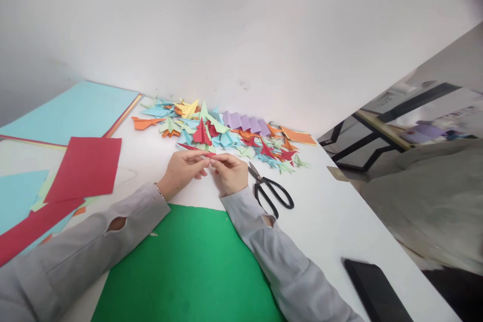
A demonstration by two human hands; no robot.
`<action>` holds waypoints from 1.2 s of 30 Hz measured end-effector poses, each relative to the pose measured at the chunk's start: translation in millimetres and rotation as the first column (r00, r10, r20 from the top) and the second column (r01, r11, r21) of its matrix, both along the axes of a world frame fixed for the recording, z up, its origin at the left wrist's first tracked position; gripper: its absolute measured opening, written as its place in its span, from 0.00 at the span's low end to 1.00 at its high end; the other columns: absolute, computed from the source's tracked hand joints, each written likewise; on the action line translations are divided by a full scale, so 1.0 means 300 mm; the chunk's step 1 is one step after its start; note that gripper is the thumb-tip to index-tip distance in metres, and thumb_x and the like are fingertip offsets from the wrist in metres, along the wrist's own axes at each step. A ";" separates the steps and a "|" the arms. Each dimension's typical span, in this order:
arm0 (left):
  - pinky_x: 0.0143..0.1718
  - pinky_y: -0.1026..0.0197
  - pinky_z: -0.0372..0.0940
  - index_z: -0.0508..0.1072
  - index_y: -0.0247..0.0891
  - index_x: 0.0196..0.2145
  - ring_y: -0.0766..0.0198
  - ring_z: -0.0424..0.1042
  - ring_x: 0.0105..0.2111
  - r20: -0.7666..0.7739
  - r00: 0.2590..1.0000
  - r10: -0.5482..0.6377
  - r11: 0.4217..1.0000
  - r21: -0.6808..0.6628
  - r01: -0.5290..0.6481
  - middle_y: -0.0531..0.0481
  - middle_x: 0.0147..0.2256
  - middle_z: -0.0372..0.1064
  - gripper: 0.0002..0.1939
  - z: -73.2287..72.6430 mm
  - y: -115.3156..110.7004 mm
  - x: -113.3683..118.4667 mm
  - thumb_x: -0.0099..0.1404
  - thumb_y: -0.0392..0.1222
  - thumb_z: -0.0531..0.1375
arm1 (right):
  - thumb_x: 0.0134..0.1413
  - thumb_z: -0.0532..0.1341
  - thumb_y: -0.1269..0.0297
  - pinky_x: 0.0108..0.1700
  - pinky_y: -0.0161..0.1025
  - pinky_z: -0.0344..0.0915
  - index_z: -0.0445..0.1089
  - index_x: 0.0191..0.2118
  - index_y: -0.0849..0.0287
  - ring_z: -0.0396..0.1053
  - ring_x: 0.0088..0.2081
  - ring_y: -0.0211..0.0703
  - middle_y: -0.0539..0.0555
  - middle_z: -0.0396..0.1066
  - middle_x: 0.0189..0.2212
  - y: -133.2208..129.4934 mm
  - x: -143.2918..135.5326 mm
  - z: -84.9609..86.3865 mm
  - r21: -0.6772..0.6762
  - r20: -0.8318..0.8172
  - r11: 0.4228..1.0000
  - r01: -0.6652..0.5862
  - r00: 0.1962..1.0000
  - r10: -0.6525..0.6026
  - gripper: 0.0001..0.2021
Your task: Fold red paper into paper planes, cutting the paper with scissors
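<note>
My left hand (183, 171) and my right hand (231, 173) meet near the middle of the white table, fingertips close together. Between them they pinch a small folded piece of red paper (210, 154); its shape is mostly hidden by the fingers. Just beyond lies a pile of folded paper pieces in several colours, among them a yellow one (187, 108) and a red one (202, 133). Black-handled scissors (269, 188) rest beside my right hand, blades partly apart. A green sheet (184, 266) lies under and between my forearms.
Large blue sheets (75, 110) are stacked at the left, with a red sheet (85, 168) and paper strips nearer. Purple pleated paper (247, 123) and an orange piece (299, 136) lie by the wall. A black phone-like object (375, 289) is at the right edge.
</note>
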State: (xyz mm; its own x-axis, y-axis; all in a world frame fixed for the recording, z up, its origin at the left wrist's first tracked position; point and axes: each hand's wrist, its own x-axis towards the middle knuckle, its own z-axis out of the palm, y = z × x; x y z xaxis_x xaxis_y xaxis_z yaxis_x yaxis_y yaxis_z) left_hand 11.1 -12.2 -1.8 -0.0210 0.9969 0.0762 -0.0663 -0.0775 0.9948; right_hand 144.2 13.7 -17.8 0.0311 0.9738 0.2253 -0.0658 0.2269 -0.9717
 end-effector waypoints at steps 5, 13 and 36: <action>0.14 0.68 0.62 0.77 0.32 0.36 0.69 0.67 0.15 -0.045 0.999 -0.013 1.000 -0.009 0.013 0.52 0.20 0.71 0.14 -0.003 0.001 0.001 0.51 0.41 0.63 | 0.33 0.68 0.67 0.19 0.31 0.61 0.76 0.21 0.57 0.62 0.18 0.32 0.48 0.71 0.19 0.001 0.004 0.001 0.021 -0.003 0.998 -0.055 0.998 0.055 0.02; 0.16 0.67 0.64 0.78 0.33 0.30 0.69 0.68 0.16 -0.011 1.000 0.011 1.000 0.026 -0.011 0.50 0.22 0.72 0.10 -0.001 0.004 0.002 0.53 0.43 0.62 | 0.32 0.69 0.67 0.19 0.31 0.61 0.75 0.24 0.58 0.62 0.19 0.33 0.48 0.72 0.19 0.001 -0.006 0.003 0.002 -0.049 0.999 -0.041 0.998 0.041 0.06; 0.23 0.66 0.57 0.78 0.39 0.30 0.70 0.61 0.21 -0.458 0.787 0.413 0.792 0.608 -0.062 0.55 0.21 0.62 0.07 -0.055 0.004 -0.005 0.57 0.32 0.60 | 0.39 0.65 0.64 0.21 0.32 0.63 0.76 0.29 0.57 0.65 0.22 0.36 0.52 0.75 0.26 -0.004 0.004 -0.005 0.056 0.036 0.992 -0.113 0.993 0.111 0.06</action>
